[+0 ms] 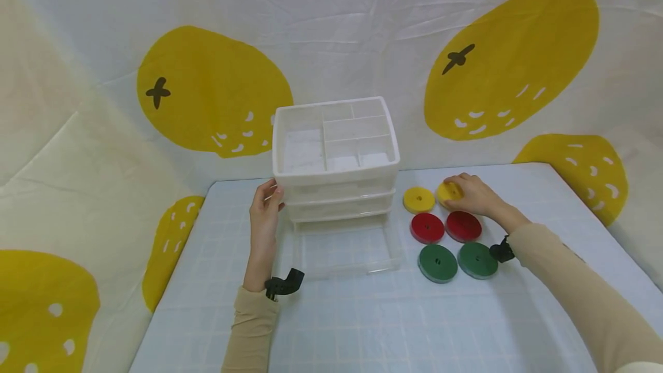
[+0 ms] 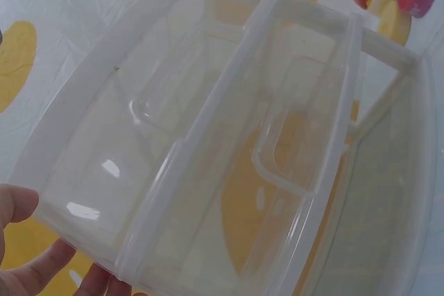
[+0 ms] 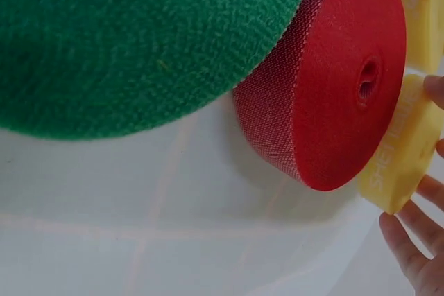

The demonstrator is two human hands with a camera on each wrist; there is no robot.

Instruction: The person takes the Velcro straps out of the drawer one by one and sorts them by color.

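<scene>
A white drawer unit with a compartmented top tray stands at the back of the table. Its clear bottom drawer is pulled out toward the front; the two drawers above are closed. My left hand touches the unit's left side with fingers and thumb. To the right of the unit, my right hand holds a yellow tape roll by its edge, with thumb and fingers on opposite sides in the right wrist view. Just in front of that hand lies a red hook-and-loop tape roll.
Another yellow roll and a second red roll lie between the unit and the right hand. Two green rolls, the left one and the right one, lie nearer the front. A fruit-patterned cloth hangs behind the table.
</scene>
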